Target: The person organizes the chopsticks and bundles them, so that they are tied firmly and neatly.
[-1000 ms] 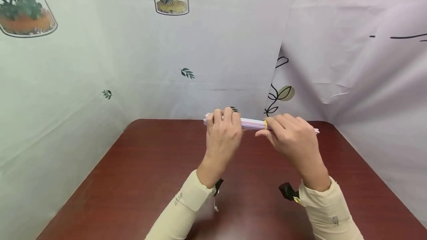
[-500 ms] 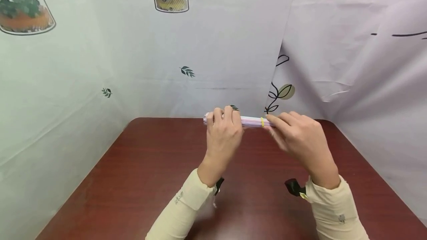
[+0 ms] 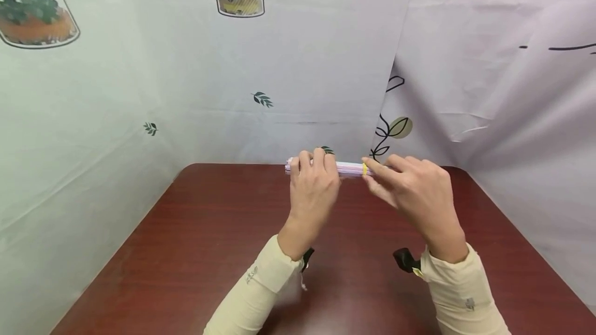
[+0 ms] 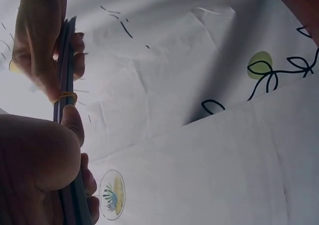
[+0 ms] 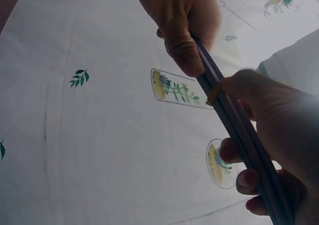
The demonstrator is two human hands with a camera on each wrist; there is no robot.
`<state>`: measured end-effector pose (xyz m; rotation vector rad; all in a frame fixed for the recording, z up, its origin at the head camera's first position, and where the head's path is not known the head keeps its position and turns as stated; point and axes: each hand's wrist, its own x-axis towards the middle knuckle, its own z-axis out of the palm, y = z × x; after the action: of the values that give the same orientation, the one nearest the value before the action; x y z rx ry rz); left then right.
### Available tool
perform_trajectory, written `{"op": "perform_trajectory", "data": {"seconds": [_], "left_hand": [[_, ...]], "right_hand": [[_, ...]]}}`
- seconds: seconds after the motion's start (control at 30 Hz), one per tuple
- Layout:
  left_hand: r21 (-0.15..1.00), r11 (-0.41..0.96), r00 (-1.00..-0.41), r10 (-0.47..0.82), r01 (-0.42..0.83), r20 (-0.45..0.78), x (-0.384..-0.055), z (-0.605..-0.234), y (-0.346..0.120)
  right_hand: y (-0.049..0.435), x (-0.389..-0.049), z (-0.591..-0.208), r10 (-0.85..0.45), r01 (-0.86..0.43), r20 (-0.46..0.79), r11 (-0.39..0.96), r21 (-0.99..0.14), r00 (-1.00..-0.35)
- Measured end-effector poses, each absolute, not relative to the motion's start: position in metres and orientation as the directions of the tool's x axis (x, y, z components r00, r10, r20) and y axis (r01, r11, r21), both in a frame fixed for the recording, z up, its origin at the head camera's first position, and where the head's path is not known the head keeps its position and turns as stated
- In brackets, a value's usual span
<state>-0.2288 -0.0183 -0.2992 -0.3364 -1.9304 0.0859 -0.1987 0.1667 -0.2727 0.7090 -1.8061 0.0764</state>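
Note:
A bundle of thin pale pink and lilac sticks (image 3: 346, 169), like drinking straws, is held level above the table. A yellow rubber band (image 3: 365, 169) goes round it between the hands. My left hand (image 3: 314, 185) grips the bundle near its left end, fingers wrapped over the top. My right hand (image 3: 416, 190) has thumb and forefinger at the rubber band, pinching there. In the right wrist view its other fingers (image 5: 247, 181) curl round the bundle (image 5: 239, 130), with the thumb against the rubber band (image 5: 213, 93). The bundle's right end is hidden behind my right hand in the head view.
Below the hands spreads a dark red-brown table (image 3: 209, 231) with rounded far corners. Pale cloth (image 3: 302, 66) printed with plants and jars hangs behind it and on both sides. Black wrist-worn devices (image 3: 404, 260) show beneath the cream sleeves (image 3: 458, 288).
My right hand shifted right, then slightly back left to the rubber band. The band sits a little further left, nearer my left hand. My left hand has kept its grip almost still.

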Motion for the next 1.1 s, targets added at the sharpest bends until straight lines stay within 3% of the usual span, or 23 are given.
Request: {"op": "perform_trajectory", "data": {"seconds": [0.17, 0.33, 0.43, 0.53, 0.67, 0.77, 0.93, 1.1], "left_hand": [[-0.219, 0.958, -0.335, 0.272, 0.186, 0.902, -0.227, -0.298, -0.020], [-0.213, 0.959, -0.295, 0.262, 0.188, 0.919, -0.224, -0.295, -0.022], [-0.212, 0.956, -0.281, 0.265, 0.205, 0.922, -0.223, -0.293, -0.023], [-0.225, 0.953, -0.276, 0.277, 0.205, 0.920, -0.222, -0.292, -0.023], [-0.273, 0.933, -0.275, 0.333, 0.236, 0.902, -0.223, -0.291, -0.027], [-0.311, 0.889, -0.271, 0.408, 0.337, 0.872, -0.225, -0.286, -0.037], [-0.274, 0.744, -0.182, 0.468, 0.610, 0.865, -0.229, -0.272, -0.066], [-0.091, 0.375, -0.103, 0.466, 0.923, 0.879, -0.237, -0.266, -0.087]], "right_hand": [[0.165, -0.199, -0.273, -0.412, -0.487, 0.894, 0.826, 0.285, -0.176], [0.182, -0.201, -0.269, -0.389, -0.579, 0.890, 0.793, 0.192, -0.237], [0.199, -0.205, -0.267, -0.334, -0.752, 0.901, 0.659, 0.013, -0.277], [0.208, -0.213, -0.269, -0.324, -0.889, 0.900, 0.440, -0.131, -0.293], [0.213, -0.219, -0.273, -0.340, -0.918, 0.878, 0.328, -0.225, -0.337], [0.218, -0.220, -0.275, -0.318, -0.907, 0.866, 0.304, -0.293, -0.386], [0.227, -0.222, -0.274, -0.267, -0.890, 0.855, 0.240, -0.388, -0.445], [0.236, -0.218, -0.272, -0.245, -0.870, 0.841, 0.020, -0.493, -0.483]]}}
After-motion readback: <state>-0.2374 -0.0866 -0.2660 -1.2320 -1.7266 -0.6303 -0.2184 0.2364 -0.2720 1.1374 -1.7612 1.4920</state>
